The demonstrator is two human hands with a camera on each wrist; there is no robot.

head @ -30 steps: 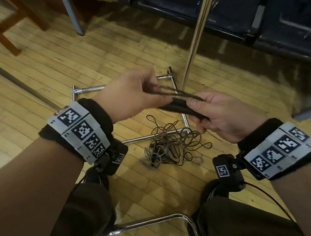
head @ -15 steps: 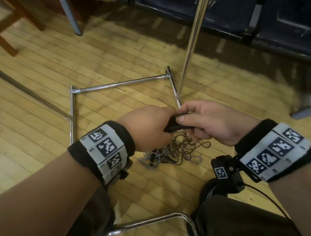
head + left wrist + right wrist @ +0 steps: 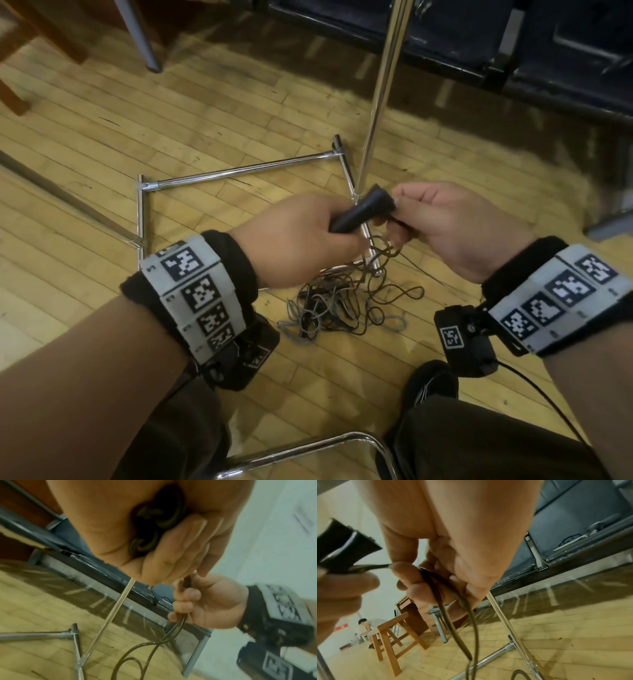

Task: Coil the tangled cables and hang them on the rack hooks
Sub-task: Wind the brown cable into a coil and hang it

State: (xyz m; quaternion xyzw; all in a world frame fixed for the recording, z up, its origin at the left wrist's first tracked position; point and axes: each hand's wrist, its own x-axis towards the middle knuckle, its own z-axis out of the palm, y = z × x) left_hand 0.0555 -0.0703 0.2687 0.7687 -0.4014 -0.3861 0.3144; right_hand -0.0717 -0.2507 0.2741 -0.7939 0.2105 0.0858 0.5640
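Both hands meet above the floor in the head view. My left hand (image 3: pixel 337 228) grips a black block-shaped plug (image 3: pixel 363 212) and, in the left wrist view, small coiled loops of dark cable (image 3: pixel 164 515) lie in the palm of that hand (image 3: pixel 168 540). My right hand (image 3: pixel 394 219) has its fingers curled round the cable strands (image 3: pixel 440 588), which hang from that hand (image 3: pixel 436 582). The cable (image 3: pixel 173 635) runs down to a tangled heap of brown and grey cables (image 3: pixel 342 305) on the floor under the hands.
The chrome rack base (image 3: pixel 239 169) lies on the wooden floor, its upright pole (image 3: pixel 380 92) rising behind the hands. Dark seats (image 3: pixel 445 34) line the back. A chrome chair frame (image 3: pixel 308 448) and my shoe (image 3: pixel 431 380) are near. Wooden stools (image 3: pixel 390 635) stand left.
A second ago my left hand pulled cable strands up and left. Then the hands dropped and closed together. Now they are a little higher and the black plug tips upward.
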